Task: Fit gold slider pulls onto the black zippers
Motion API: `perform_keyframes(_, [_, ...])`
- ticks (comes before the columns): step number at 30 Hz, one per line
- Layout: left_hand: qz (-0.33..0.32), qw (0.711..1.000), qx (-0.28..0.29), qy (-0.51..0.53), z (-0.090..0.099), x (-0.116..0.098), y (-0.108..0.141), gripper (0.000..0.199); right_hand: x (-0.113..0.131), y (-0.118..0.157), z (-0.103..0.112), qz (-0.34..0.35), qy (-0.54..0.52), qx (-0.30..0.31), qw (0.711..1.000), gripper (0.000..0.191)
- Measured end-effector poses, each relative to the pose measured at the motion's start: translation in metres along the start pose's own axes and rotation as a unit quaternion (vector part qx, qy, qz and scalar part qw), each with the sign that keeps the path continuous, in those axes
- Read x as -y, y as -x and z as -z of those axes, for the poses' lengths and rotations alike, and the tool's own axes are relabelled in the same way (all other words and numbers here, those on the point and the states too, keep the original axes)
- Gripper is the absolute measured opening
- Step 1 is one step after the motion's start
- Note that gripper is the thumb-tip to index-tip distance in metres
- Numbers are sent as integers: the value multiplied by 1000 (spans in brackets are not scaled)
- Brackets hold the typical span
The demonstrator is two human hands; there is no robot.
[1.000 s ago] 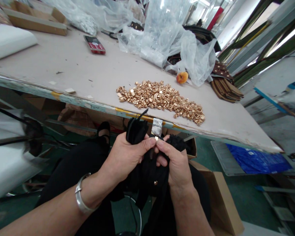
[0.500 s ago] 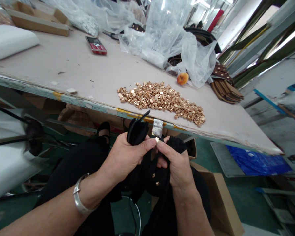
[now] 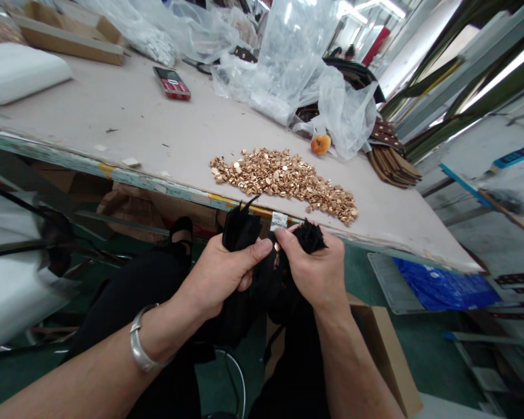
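Just in front of the table edge, my left hand (image 3: 220,270) is closed round a bunch of black fabric strips (image 3: 241,228), its thumb lying along the top. My right hand (image 3: 317,267) grips another bunched part of the black strips (image 3: 311,235), whose frayed ends stick up past the fingers. Between the two thumbs a small gold stud (image 3: 276,247) shows on the black material. The fingers behind the strips are partly hidden. On the table beyond lies a heap of small gold metal pieces (image 3: 283,174).
A worn table edge (image 3: 170,189) runs across before me. On the tabletop are a red phone (image 3: 172,82), an orange-yellow fruit (image 3: 320,144), clear plastic bags (image 3: 283,64), stacked brown strips (image 3: 393,166) and a cardboard tray (image 3: 70,38). A cardboard box (image 3: 386,349) stands below right.
My right hand has turned and wrapped round the black bunch, its thumb moving up from the pinched gold stud. My left thumb has drawn slightly left, away from the right thumb.
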State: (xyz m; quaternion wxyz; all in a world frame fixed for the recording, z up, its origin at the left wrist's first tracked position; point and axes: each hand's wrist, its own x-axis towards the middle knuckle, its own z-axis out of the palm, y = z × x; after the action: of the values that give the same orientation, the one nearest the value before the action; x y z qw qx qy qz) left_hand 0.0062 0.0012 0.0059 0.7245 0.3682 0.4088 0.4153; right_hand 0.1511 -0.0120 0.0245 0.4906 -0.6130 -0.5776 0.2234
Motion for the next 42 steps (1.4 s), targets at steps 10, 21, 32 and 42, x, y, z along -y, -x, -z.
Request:
perform_keyframes(10, [51,999,4,17,-2,-1,-5,36,5,-63,0,27,-47,-111,992,25])
perform_keyframes(21, [96,994,39,-35,-3,7,4,29,4,-13,4,-58,-176,66,981,24])
perform_keyframes(32, [76,996,40,19,9,4,0,46,-11,-51,42,24,263,-88,960,19])
perform_keyframes(42, [87,994,47,52,8,4,0,43,-2,-66,24,56,455,-35,888,15])
